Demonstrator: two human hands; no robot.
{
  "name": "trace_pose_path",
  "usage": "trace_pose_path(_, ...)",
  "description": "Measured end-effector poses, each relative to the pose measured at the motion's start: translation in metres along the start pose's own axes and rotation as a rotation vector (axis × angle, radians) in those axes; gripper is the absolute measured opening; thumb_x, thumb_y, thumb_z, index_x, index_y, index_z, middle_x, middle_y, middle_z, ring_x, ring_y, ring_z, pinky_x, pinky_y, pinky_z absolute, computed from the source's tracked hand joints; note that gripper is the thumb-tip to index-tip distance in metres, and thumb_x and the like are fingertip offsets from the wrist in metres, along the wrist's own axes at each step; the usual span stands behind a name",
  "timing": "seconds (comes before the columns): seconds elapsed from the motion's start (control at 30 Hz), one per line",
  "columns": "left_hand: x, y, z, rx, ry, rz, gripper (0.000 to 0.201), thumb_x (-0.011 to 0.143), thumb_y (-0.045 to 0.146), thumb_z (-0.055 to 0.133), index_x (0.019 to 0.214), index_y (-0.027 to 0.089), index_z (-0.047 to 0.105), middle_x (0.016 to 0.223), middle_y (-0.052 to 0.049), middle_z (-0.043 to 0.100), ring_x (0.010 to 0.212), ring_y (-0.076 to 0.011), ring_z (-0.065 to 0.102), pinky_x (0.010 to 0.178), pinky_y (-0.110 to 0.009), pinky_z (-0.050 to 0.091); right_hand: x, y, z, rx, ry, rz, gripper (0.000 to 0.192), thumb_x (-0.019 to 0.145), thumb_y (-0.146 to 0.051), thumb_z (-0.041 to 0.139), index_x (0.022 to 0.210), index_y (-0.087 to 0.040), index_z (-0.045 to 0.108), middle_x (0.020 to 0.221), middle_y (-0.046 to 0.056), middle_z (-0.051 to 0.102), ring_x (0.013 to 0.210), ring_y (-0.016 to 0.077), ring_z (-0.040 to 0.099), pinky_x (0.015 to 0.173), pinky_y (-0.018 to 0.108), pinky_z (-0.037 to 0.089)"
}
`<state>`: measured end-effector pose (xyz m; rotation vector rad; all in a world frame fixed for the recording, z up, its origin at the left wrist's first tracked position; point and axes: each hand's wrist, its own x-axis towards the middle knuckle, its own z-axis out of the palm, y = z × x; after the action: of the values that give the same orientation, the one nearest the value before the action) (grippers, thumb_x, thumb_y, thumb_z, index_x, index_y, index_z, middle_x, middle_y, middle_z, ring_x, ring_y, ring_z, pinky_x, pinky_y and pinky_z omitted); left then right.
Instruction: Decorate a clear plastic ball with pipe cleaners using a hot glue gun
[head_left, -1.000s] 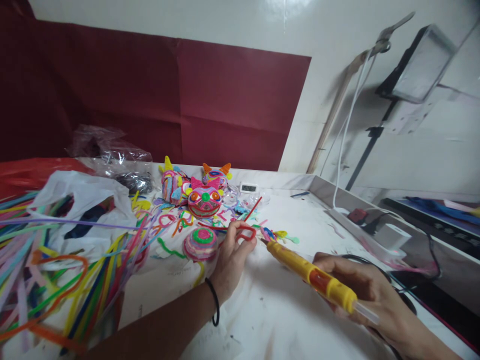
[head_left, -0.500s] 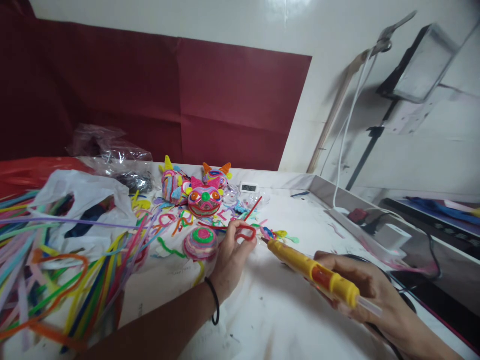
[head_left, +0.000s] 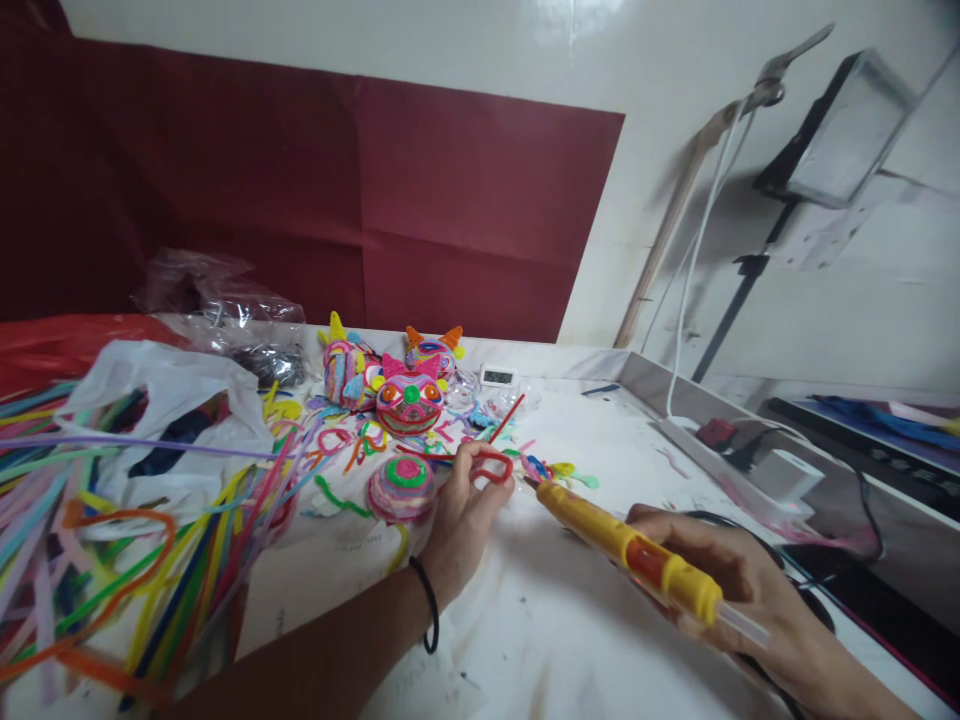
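Two hands work close together on the white surface [head_left: 570, 640]. The left hand [head_left: 461, 520] pinches a red pipe cleaner loop [head_left: 493, 466], its straight tail slanting up beyond the fingers. The right hand [head_left: 739, 590] is wrapped around a yellow glue pen [head_left: 626, 545], nozzle just right of the loop. Gluing the loop's joint looks to be the step in hand; it calls for a steady, short nudge of the nozzle. Left of the loop sit a striped dome [head_left: 403, 487] and pipe cleaner bundles [head_left: 127, 560]; open room lies nearer the person.
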<state>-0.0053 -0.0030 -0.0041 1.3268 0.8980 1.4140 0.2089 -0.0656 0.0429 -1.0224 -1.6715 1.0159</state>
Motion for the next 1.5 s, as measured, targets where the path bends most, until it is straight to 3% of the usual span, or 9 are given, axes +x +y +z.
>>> trace_pose_path(0.3,0.000,-0.001,0.001,-0.035,-0.014,0.000,0.020,0.081,0.028,0.058,0.100,0.025,0.052,0.085,0.001,0.057,0.084,-0.0166,0.055,0.075,-0.028,0.044,0.004,-0.005,0.004,-0.001,0.008,-0.110,0.030,0.058,-0.047,0.080,0.075,-0.022,0.075,0.059,0.003,0.059,0.049,0.0134,0.050,0.044,0.023,0.042)
trace_pose_path(0.57,-0.001,0.000,0.001,-0.035,-0.010,-0.002,0.020,0.081,0.029,0.058,0.099,0.025,0.053,0.085,0.001,0.057,0.083,-0.0165,0.054,0.075,-0.027,0.044,0.003,0.006,0.001,0.025,0.008,-0.130,0.033,0.059,-0.044,0.081,0.083,-0.021,0.075,0.067,0.004,0.062,0.054,0.0157,0.054,0.048,0.025,0.045)
trace_pose_path(0.77,0.000,-0.002,0.001,-0.036,-0.013,0.003,0.018,0.082,0.030,0.058,0.099,0.026,0.053,0.087,0.001,0.057,0.084,-0.0164,0.055,0.076,-0.028,0.044,0.000,0.009,-0.002,-0.027,-0.015,-0.153,0.035,0.063,-0.049,0.078,0.087,-0.024,0.073,0.078,0.006,0.066,0.071,0.0210,0.060,0.061,0.028,0.050)
trace_pose_path(0.97,0.000,-0.006,0.002,-0.063,-0.024,-0.001,0.018,0.083,0.030,0.057,0.099,0.025,0.052,0.087,0.000,0.055,0.085,-0.0168,0.055,0.077,-0.029,0.045,-0.005,0.012,-0.001,-0.094,-0.050,-0.115,0.019,0.076,-0.036,0.070,0.091,-0.025,0.070,0.087,0.008,0.066,0.082,0.0243,0.062,0.068,0.032,0.051)
trace_pose_path(1.27,0.000,-0.006,0.002,-0.079,-0.029,-0.001,0.019,0.084,0.030,0.057,0.101,0.025,0.051,0.089,0.000,0.054,0.086,-0.0170,0.055,0.079,-0.030,0.045,-0.009,0.012,0.002,-0.188,0.031,-0.348,0.029,0.074,-0.037,0.073,0.102,-0.029,0.068,0.096,0.010,0.065,0.091,0.0265,0.063,0.070,0.029,0.055)
trace_pose_path(1.5,-0.002,-0.002,0.003,-0.099,-0.039,-0.022,0.016,0.083,0.029,0.056,0.098,0.025,0.051,0.089,0.001,0.054,0.086,-0.0164,0.054,0.080,-0.031,0.045,-0.007,0.009,-0.001,-0.485,-0.008,-0.618,0.039,0.080,-0.030,0.069,0.117,-0.024,0.059,0.103,0.012,0.065,0.095,0.0264,0.065,0.071,0.029,0.057)
